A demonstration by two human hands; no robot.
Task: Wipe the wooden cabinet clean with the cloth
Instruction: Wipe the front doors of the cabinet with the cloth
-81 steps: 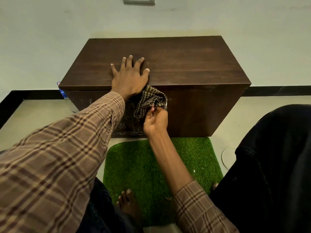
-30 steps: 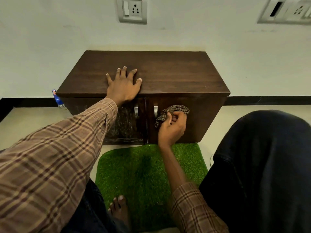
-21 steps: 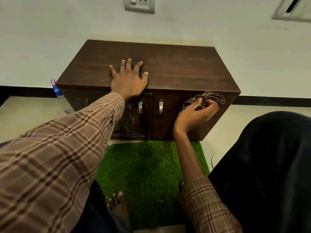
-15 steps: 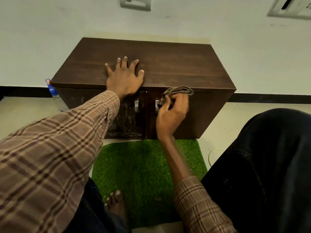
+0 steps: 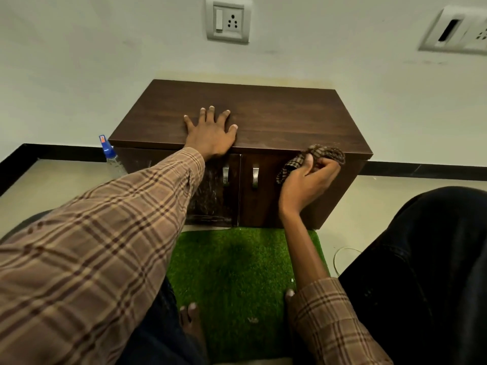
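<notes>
The wall is plain and pale. It has a switch and socket plate on it, and another plate far to the right. A black strip runs along the bottom. The floor is light. A green grass mat lies on it.

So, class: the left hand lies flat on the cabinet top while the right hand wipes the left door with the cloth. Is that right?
Not quite. In the head view the right hand presses the cloth against the right door, near its top edge. The left hand does lie flat on the cabinet top.
</notes>
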